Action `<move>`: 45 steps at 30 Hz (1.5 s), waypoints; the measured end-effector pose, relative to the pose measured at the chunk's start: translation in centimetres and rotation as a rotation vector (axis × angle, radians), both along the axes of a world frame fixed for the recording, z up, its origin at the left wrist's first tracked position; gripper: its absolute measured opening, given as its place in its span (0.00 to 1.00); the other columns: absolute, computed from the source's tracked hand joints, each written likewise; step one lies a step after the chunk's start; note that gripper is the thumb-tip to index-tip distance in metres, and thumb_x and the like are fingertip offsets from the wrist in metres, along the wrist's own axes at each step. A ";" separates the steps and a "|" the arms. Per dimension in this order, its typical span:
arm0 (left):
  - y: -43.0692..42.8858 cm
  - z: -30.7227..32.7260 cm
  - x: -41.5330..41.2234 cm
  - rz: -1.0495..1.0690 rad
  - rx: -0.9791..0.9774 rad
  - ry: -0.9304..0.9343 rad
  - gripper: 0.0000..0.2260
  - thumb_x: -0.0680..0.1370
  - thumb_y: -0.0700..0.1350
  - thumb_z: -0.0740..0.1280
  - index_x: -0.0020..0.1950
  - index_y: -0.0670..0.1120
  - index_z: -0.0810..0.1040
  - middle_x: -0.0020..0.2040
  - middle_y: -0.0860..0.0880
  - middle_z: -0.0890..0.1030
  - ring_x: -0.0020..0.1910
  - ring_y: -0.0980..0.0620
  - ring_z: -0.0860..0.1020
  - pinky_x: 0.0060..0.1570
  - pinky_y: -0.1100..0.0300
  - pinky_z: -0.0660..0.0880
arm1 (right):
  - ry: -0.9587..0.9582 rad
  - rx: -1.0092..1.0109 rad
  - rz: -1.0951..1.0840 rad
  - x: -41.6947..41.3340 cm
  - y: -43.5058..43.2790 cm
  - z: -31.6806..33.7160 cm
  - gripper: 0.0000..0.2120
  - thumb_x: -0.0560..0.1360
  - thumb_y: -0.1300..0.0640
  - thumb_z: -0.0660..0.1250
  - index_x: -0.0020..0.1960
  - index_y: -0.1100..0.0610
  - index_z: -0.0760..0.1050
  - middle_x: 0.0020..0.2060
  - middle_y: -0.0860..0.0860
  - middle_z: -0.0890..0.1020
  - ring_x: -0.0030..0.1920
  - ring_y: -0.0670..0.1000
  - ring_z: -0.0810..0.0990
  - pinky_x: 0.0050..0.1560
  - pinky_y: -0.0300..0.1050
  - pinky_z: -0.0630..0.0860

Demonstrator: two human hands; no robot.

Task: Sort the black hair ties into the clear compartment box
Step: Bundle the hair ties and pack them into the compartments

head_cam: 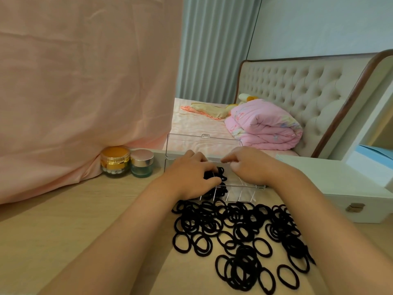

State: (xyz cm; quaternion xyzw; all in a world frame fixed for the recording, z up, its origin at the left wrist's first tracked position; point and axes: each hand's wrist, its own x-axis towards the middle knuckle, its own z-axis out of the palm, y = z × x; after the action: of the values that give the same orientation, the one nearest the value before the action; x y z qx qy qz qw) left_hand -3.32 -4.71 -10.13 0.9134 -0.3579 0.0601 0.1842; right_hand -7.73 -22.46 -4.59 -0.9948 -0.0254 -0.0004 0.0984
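Left hand (pixel 190 176) curls its fingers round a bunch of black ties (pixel 214 175) and holds it down over the left end of the clear compartment box (pixel 244 186). The box sits with its lid raised on the wooden table (pixel 63 220), just beyond the loose pile. Right hand (pixel 249 165) hovers over the far right part of the box with fingers bent and the forefinger reaching left; whether it pinches anything I cannot tell. The sorting looks barely begun: only the left near compartments show stored ties (pixel 215 193) behind the clear wall, and the cells to their right look empty. By far the greater share of the black hair ties (pixel 244 233) lies on the table on the near side. They are thin, soft, matte fabric loops, all alike, overlapping and tangled, so they would likely lift several at a time.
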 end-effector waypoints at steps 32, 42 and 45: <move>-3.2 3.1 -6.1 -0.246 -0.249 0.028 0.19 0.75 0.48 0.65 0.66 0.60 0.74 0.62 0.63 0.72 0.60 0.62 0.72 0.58 0.58 0.72 | -0.196 0.157 -0.109 -10.5 -4.7 -0.2 0.18 0.79 0.61 0.60 0.64 0.50 0.80 0.57 0.45 0.81 0.54 0.44 0.78 0.54 0.34 0.72; -5.3 -0.7 -9.1 -0.349 0.206 0.188 0.34 0.78 0.63 0.63 0.81 0.58 0.53 0.81 0.59 0.53 0.78 0.55 0.57 0.77 0.53 0.58 | 0.125 0.066 -0.189 -13.3 -5.7 -6.7 0.29 0.84 0.44 0.53 0.81 0.50 0.54 0.79 0.52 0.60 0.79 0.52 0.56 0.78 0.53 0.57; -5.0 -0.5 -9.0 -0.320 0.283 0.236 0.36 0.76 0.66 0.64 0.81 0.59 0.55 0.81 0.60 0.54 0.78 0.54 0.59 0.76 0.51 0.60 | 0.148 0.109 -0.156 -13.3 -4.8 -6.9 0.28 0.84 0.45 0.51 0.82 0.50 0.50 0.80 0.51 0.56 0.80 0.52 0.52 0.78 0.51 0.53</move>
State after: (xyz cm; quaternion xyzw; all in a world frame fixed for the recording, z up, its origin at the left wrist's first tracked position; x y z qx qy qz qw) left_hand -12.28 -9.69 -10.64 0.8626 -0.4788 -0.1278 0.1019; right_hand -21.07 -27.22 -11.50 -0.9842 0.0596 0.0642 0.1537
